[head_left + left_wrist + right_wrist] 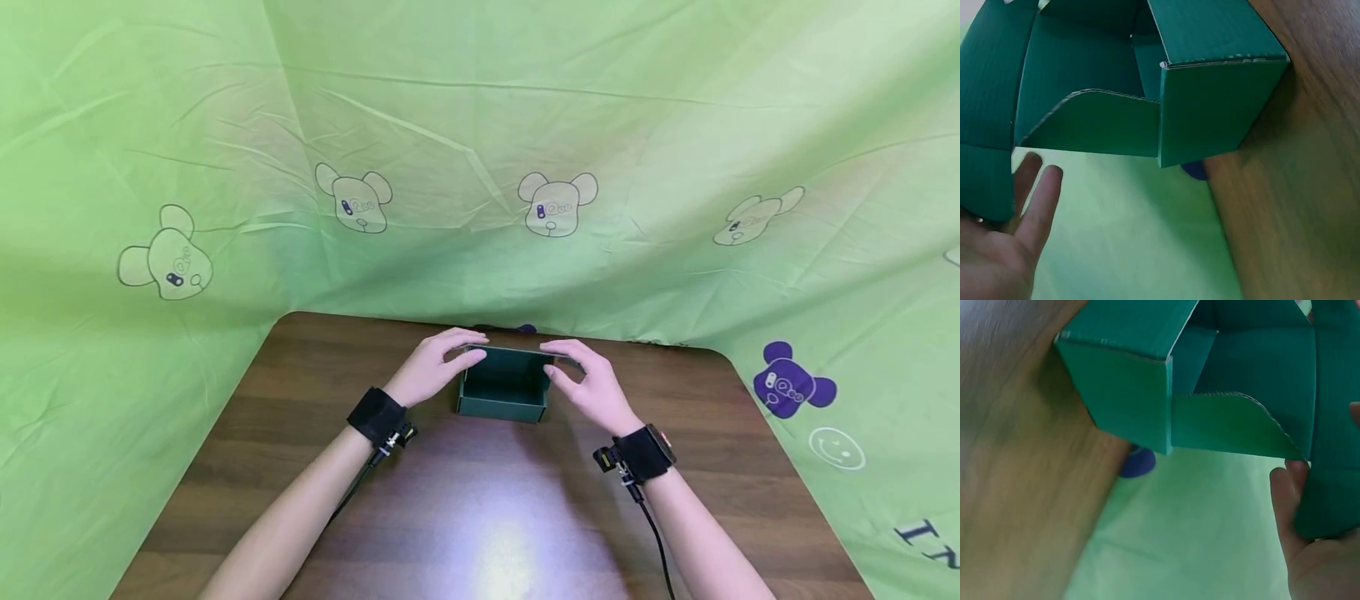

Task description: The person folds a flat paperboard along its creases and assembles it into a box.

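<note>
A dark green cardboard box stands upright on the far part of the table, its lid raised at the back and its hollow facing me. My left hand holds the lid's left end, thumb in front and fingers behind. At the right end, my right hand grips the lid the same way. The left wrist view shows the lid with a small side flap folded out beside the left fingers. In the right wrist view, the matching flap lies against the right hand. Inside the box, only green walls show.
The brown wooden table ends just behind the box. A green curtain with printed bear heads hangs along its back and sides. Both wrists wear black straps with small cameras, and a cable trails from the right one.
</note>
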Demonstrator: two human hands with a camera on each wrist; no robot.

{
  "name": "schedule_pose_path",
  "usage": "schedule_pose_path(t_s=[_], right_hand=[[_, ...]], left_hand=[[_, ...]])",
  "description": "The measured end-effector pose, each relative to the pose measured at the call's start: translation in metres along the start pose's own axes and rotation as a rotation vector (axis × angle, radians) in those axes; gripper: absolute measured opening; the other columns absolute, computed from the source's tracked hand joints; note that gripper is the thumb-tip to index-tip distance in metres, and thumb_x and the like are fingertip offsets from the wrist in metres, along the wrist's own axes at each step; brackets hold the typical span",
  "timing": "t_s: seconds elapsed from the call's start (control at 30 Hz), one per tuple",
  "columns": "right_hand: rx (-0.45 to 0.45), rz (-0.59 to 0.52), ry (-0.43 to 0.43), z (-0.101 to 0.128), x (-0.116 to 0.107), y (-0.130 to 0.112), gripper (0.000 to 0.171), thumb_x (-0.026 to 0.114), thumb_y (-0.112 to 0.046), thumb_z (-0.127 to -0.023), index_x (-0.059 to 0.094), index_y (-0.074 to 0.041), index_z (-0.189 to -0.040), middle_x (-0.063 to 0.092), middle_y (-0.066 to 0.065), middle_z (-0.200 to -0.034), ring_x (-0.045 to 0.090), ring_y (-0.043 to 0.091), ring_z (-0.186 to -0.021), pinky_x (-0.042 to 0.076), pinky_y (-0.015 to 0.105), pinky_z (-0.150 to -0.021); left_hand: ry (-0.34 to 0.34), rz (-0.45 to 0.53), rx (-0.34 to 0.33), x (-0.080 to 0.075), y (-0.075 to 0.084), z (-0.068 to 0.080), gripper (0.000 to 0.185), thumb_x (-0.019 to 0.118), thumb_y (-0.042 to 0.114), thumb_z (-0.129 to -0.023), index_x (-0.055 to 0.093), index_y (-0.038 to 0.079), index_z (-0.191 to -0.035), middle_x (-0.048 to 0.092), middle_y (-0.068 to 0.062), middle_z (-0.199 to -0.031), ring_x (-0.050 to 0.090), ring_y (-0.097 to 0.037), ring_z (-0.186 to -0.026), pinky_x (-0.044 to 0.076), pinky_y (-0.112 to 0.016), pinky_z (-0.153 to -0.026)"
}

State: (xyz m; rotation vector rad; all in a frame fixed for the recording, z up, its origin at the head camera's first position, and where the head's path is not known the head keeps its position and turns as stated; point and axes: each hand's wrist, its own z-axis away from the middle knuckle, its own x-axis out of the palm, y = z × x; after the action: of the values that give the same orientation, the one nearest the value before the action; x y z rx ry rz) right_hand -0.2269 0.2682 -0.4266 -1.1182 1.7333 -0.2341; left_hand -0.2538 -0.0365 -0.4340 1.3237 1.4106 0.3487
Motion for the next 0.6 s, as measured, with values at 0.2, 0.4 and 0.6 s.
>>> schedule_pose_path(t_s=[0.2, 0.4, 0.6], right_hand=[[-0.065, 0.108, -0.058, 0.007, 0.003, -0.008, 0.028, 0.054, -0.026, -0.103, 0.067, -0.018, -0.127, 0.066, -0.006, -0.127, 0.06, 0.014, -0.122, 0.045, 0.033, -0.102], [-0.135, 0.23, -0.12, 0.025, 0.008, -0.005, 0.033, 0.059, -0.027, -0.1, 0.065, -0.016, -0.131, 0.064, 0.001, -0.134, 0.059, 0.019, -0.126, 0.047, 0.04, -0.103], [-0.283, 0.393, -0.156, 0.046, 0.021, 0.008, 0.045, 0.066, -0.026, -0.096, 0.06, -0.011, -0.138, 0.059, 0.008, -0.141, 0.056, 0.025, -0.131, 0.049, 0.044, -0.102]], left_hand=[[-0.051, -0.082, -0.003, 0.003, 0.003, 0.011, 0.047, 0.044, 0.051, -0.102, 0.063, 0.022, -0.134, 0.063, 0.009, -0.133, 0.057, -0.01, -0.126, 0.046, -0.037, -0.107], [-0.145, -0.24, 0.04, 0.007, -0.004, 0.028, 0.053, 0.044, 0.052, -0.102, 0.055, 0.02, -0.143, 0.054, 0.005, -0.146, 0.044, -0.015, -0.141, 0.037, -0.039, -0.115], [-0.229, -0.432, 0.143, 0.016, -0.013, 0.039, 0.058, 0.051, 0.051, -0.099, 0.052, 0.015, -0.145, 0.048, -0.001, -0.152, 0.041, -0.018, -0.143, 0.037, -0.04, -0.115]])
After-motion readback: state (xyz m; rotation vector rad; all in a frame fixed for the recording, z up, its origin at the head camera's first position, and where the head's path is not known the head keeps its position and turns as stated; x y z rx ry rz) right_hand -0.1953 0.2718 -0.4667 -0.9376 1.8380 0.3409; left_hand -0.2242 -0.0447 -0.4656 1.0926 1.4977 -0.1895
